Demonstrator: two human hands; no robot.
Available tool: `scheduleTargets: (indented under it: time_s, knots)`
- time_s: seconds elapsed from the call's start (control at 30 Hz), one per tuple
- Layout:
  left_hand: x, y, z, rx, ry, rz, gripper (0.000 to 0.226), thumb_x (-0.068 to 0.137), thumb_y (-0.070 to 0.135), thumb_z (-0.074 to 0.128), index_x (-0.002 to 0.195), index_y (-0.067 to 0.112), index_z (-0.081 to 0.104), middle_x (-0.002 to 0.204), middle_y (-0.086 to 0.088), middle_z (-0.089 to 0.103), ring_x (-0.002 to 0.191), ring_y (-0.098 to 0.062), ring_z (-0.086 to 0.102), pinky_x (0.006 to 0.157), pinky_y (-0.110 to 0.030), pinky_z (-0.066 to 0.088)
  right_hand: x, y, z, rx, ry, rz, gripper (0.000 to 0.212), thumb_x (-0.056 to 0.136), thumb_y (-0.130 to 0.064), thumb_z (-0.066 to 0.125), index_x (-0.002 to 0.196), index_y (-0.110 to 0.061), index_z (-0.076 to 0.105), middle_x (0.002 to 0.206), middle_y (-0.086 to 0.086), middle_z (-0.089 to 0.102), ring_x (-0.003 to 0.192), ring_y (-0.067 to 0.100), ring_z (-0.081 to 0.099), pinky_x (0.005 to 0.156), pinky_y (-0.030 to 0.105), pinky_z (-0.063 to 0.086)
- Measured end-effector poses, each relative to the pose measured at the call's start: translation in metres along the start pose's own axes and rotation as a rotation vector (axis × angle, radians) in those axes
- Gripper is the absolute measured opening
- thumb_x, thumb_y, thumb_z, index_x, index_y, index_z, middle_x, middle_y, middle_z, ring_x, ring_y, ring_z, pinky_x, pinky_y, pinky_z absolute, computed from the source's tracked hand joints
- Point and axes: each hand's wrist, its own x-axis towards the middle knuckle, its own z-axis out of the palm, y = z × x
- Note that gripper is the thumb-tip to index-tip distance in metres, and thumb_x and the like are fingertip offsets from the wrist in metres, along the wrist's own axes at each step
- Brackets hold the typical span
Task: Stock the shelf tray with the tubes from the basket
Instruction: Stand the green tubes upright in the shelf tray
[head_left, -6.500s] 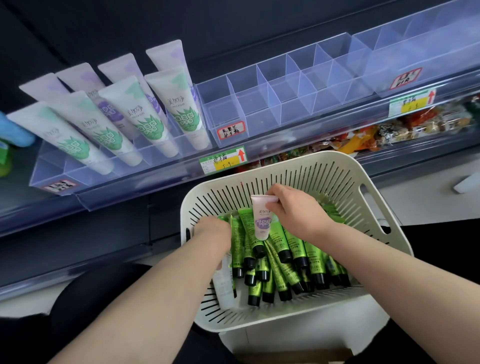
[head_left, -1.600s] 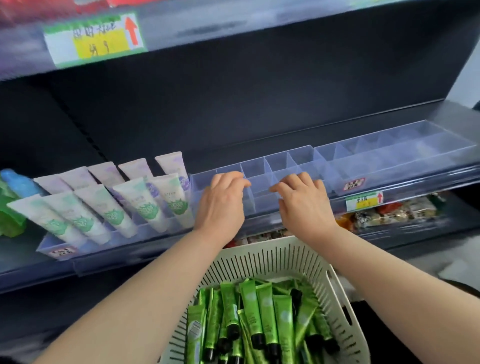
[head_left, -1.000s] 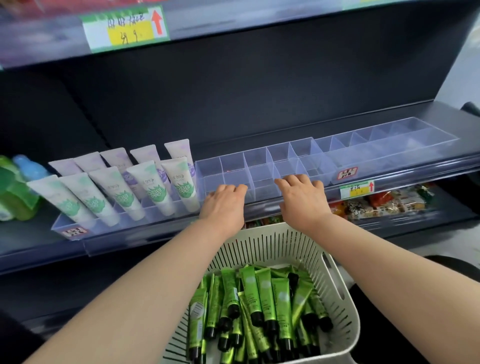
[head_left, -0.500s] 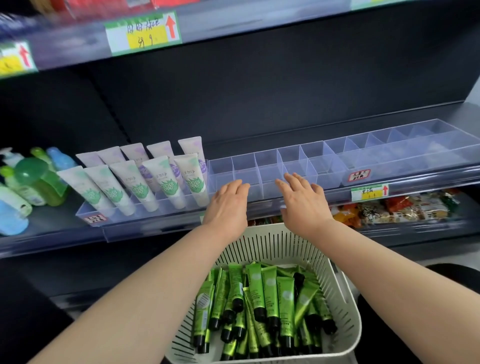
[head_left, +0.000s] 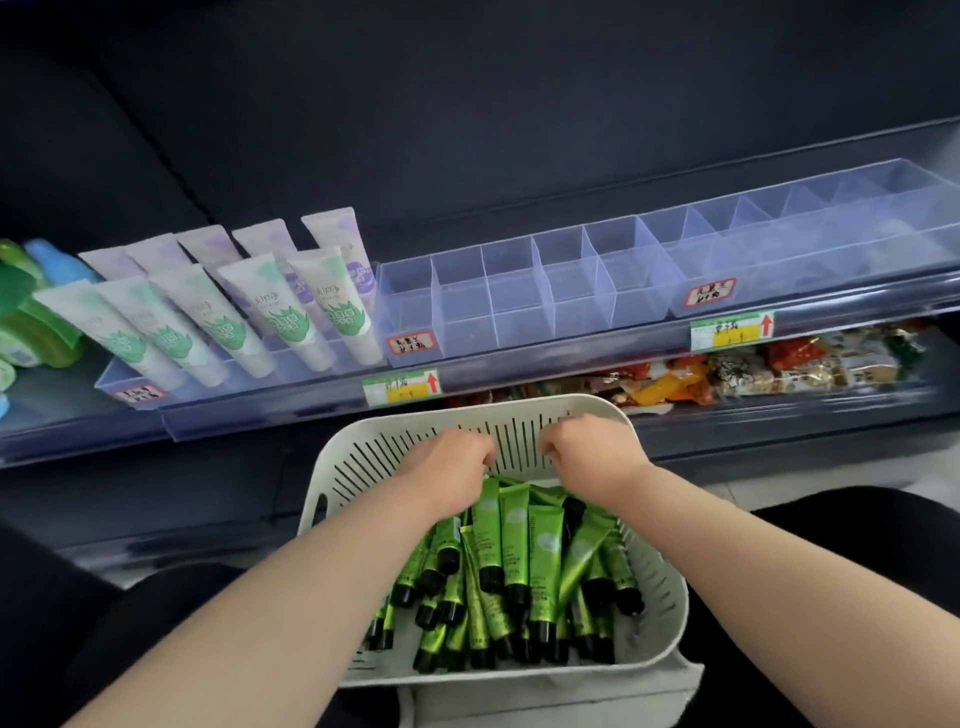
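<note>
Several green tubes with black caps (head_left: 511, 561) lie piled in the white slotted basket (head_left: 660, 597) on my lap. My left hand (head_left: 449, 465) and my right hand (head_left: 589, 452) hover side by side over the basket's far end, fingers curled downward just above the tubes' crimped ends. No tube shows in either hand. On the shelf above, the clear divided shelf tray (head_left: 519, 291) has nothing in its compartments.
To the tray's left stands a tray of white tubes with green and purple prints (head_left: 280, 306). Green and blue bottles (head_left: 31, 317) stand at the far left. A second clear tray (head_left: 831, 239) runs to the right. Snack packets (head_left: 753, 369) fill the shelf below.
Both hands have dropped from the front edge of the clear tray down to the basket's far end, and their fingers have curled. The view has tilted downward.
</note>
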Motion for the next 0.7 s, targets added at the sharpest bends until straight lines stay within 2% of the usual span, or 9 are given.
scheduleTargets:
  time_s: [0.1, 0.2, 0.37, 0.43, 0.5, 0.6, 0.7]
  knots:
    - [0.005, -0.003, 0.02, -0.047, -0.176, -0.072, 0.028, 0.093, 0.012, 0.052, 0.117, 0.021, 0.064, 0.114, -0.004, 0.065, 0.101, -0.023, 0.061, 0.086, -0.036, 0.052, 0.005, 0.001, 0.022, 0.005, -0.202, 0.003, 0.034, 0.089, -0.009, 0.05, 0.117, -0.023, 0.061, 0.114, 0.005, 0.062, 0.104, 0.026, 0.057, 0.088, 0.037, 0.05]
    - [0.01, -0.009, 0.032, -0.068, -0.294, -0.104, 0.025, 0.094, 0.015, 0.055, 0.117, 0.018, 0.064, 0.114, -0.004, 0.064, 0.101, -0.023, 0.061, 0.09, -0.039, 0.052, 0.007, 0.0, 0.042, -0.052, -0.331, -0.012, 0.035, 0.09, -0.013, 0.052, 0.124, -0.017, 0.057, 0.125, 0.008, 0.053, 0.119, 0.027, 0.043, 0.099, 0.042, 0.043]
    - [0.011, -0.016, 0.044, -0.131, -0.272, -0.075, 0.029, 0.096, 0.019, 0.053, 0.124, 0.018, 0.06, 0.121, -0.002, 0.06, 0.107, -0.021, 0.058, 0.091, -0.033, 0.047, 0.005, -0.008, 0.058, -0.163, -0.439, 0.023, 0.047, 0.089, -0.04, 0.055, 0.127, -0.013, 0.054, 0.132, 0.01, 0.039, 0.125, 0.028, 0.031, 0.107, 0.05, 0.03]
    - [0.009, -0.019, 0.047, -0.159, -0.258, -0.074, 0.03, 0.096, 0.02, 0.053, 0.125, 0.019, 0.06, 0.125, -0.002, 0.059, 0.11, -0.021, 0.057, 0.094, -0.033, 0.046, 0.004, -0.011, 0.062, -0.157, -0.441, 0.045, 0.053, 0.085, -0.046, 0.059, 0.126, -0.013, 0.054, 0.132, 0.009, 0.038, 0.126, 0.028, 0.03, 0.109, 0.049, 0.027]
    - [0.007, -0.022, 0.049, -0.177, -0.247, -0.081, 0.029, 0.096, 0.019, 0.053, 0.124, 0.019, 0.06, 0.125, -0.002, 0.06, 0.111, -0.02, 0.056, 0.095, -0.034, 0.046, 0.002, -0.013, 0.063, -0.049, -0.41, 0.091, 0.055, 0.082, -0.048, 0.063, 0.125, -0.015, 0.053, 0.129, 0.007, 0.043, 0.122, 0.026, 0.036, 0.106, 0.045, 0.033]
    - [0.008, -0.024, 0.053, -0.186, -0.204, -0.086, 0.027, 0.096, 0.017, 0.052, 0.121, 0.021, 0.061, 0.123, -0.001, 0.061, 0.108, -0.02, 0.058, 0.09, -0.033, 0.046, -0.004, -0.01, 0.057, 0.254, -0.397, 0.165, 0.038, 0.085, -0.038, 0.065, 0.115, -0.018, 0.054, 0.117, 0.003, 0.058, 0.103, 0.021, 0.053, 0.087, 0.033, 0.046]
    - [0.014, -0.019, 0.056, -0.173, -0.182, -0.098, 0.037, 0.093, 0.01, 0.052, 0.127, 0.023, 0.057, 0.125, -0.001, 0.06, 0.109, -0.021, 0.058, 0.085, -0.032, 0.046, -0.011, -0.005, 0.043, 0.342, -0.343, 0.161, 0.031, 0.087, -0.033, 0.063, 0.115, -0.023, 0.054, 0.112, 0.0, 0.061, 0.096, 0.019, 0.057, 0.078, 0.029, 0.045]
